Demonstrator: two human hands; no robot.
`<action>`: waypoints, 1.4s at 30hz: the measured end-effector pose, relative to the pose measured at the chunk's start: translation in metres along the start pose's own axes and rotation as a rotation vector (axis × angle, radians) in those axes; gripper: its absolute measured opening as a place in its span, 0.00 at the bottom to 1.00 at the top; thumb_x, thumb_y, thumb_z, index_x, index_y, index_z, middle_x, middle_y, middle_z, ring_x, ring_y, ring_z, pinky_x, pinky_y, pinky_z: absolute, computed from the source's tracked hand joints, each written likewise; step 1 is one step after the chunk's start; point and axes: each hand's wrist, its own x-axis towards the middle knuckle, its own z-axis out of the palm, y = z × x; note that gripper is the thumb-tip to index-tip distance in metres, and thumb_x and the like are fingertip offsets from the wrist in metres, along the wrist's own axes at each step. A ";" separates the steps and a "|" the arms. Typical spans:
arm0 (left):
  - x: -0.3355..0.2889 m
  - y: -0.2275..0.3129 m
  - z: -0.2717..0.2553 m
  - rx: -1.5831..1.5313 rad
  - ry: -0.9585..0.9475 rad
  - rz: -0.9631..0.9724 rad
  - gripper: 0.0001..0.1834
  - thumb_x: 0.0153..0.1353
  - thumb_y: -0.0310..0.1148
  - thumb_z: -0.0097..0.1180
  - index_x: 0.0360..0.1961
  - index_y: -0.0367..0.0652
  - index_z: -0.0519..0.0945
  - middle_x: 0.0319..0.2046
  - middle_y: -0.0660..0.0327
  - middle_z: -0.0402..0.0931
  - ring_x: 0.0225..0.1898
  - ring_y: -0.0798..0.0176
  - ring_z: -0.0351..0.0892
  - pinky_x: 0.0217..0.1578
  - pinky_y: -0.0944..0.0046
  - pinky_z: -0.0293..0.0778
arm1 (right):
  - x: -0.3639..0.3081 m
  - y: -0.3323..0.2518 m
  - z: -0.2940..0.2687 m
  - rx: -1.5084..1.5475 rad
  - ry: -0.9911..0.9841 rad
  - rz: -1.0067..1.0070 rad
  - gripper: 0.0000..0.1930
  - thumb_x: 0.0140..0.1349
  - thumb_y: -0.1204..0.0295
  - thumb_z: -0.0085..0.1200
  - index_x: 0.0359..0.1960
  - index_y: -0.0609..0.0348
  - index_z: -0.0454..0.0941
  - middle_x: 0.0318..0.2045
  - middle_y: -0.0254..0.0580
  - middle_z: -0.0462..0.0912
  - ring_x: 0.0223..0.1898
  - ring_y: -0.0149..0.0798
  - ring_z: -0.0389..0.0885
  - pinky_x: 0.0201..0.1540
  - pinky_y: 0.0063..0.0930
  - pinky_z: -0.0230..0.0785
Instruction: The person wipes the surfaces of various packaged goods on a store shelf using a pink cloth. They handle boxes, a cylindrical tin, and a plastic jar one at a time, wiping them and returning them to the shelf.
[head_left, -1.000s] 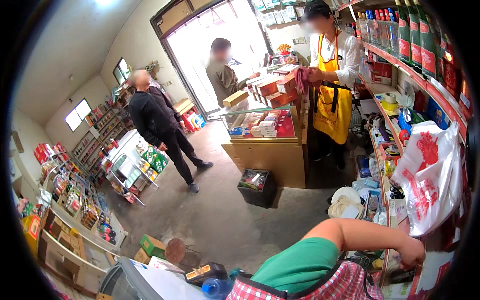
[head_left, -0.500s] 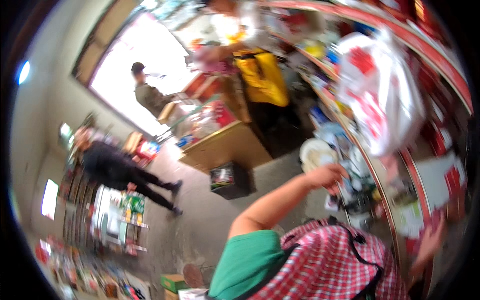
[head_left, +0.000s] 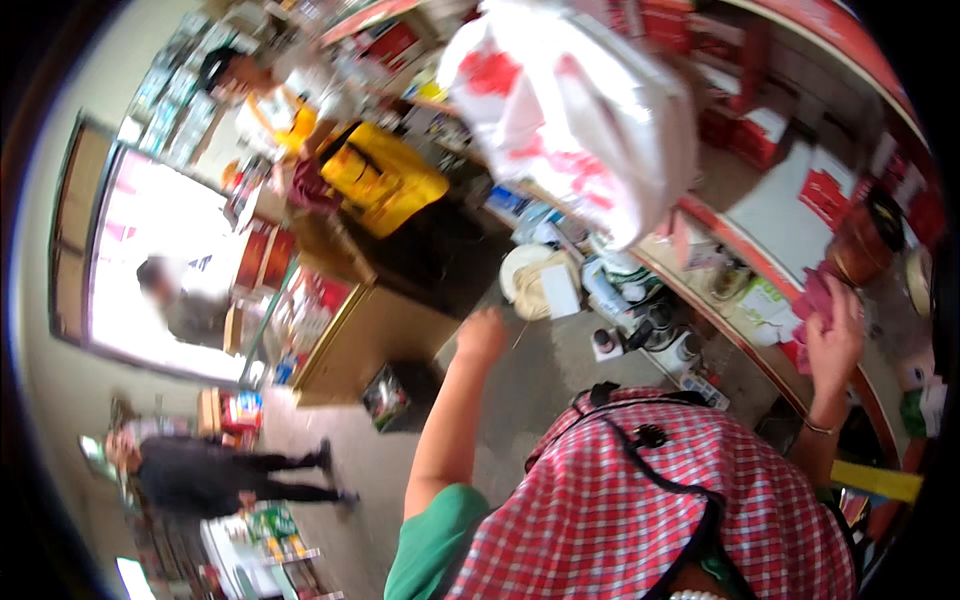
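Observation:
My right hand [head_left: 838,340] reaches to the shelf on the right, its fingers pressed over a dark pink cloth [head_left: 812,305]. Just beyond the cloth stands a dark reddish-brown jar [head_left: 868,240]. My left hand [head_left: 483,336] is raised over the floor with its fingers curled closed. Whatever it may hold is hidden, though a thin line shows beside it. A white plastic bag with red print [head_left: 585,125] hangs in front of the shelves, apart from both hands.
Red-edged shelves [head_left: 740,255] carry boxes, papers and bottles. Below are a pale round container [head_left: 545,280] and small bottles [head_left: 660,335]. A wooden counter [head_left: 370,335] stands ahead with a dark bin [head_left: 390,395] by it. A person in a yellow apron [head_left: 385,180] stands behind; two others are left.
The view has swung, bringing the bag nearer the middle. My left hand has drawn away from the shelf goods. My right hand and the pink cloth now show more clearly by the jar.

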 end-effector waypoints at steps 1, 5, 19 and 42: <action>-0.005 0.010 -0.004 0.054 -0.009 0.116 0.19 0.51 0.39 0.58 0.41 0.38 0.75 0.41 0.49 0.76 0.44 0.51 0.77 0.41 0.55 0.74 | 0.002 0.000 0.001 0.006 0.017 -0.014 0.25 0.44 0.77 0.50 0.50 0.52 0.73 0.46 0.47 0.75 0.48 0.53 0.72 0.48 0.43 0.66; -0.018 0.098 -0.055 -0.466 -0.329 0.530 0.21 0.53 0.37 0.58 0.47 0.40 0.75 0.42 0.49 0.77 0.43 0.52 0.77 0.43 0.59 0.72 | 0.006 -0.010 -0.003 -0.023 0.050 0.026 0.24 0.41 0.75 0.52 0.46 0.53 0.74 0.43 0.45 0.76 0.43 0.53 0.73 0.46 0.42 0.66; 0.056 0.286 -0.162 0.215 0.466 1.054 0.10 0.49 0.26 0.50 0.35 0.39 0.77 0.33 0.53 0.77 0.36 0.54 0.78 0.36 0.58 0.76 | 0.006 -0.011 -0.001 0.002 0.064 0.039 0.24 0.40 0.75 0.53 0.46 0.54 0.75 0.43 0.47 0.75 0.42 0.53 0.72 0.43 0.43 0.67; 0.151 0.321 -0.093 -0.157 0.655 1.136 0.17 0.51 0.34 0.47 0.42 0.42 0.76 0.35 0.53 0.76 0.41 0.51 0.75 0.44 0.56 0.70 | 0.017 -0.037 -0.008 0.666 0.097 -0.164 0.22 0.62 0.60 0.51 0.46 0.70 0.71 0.42 0.49 0.79 0.39 0.42 0.79 0.41 0.32 0.74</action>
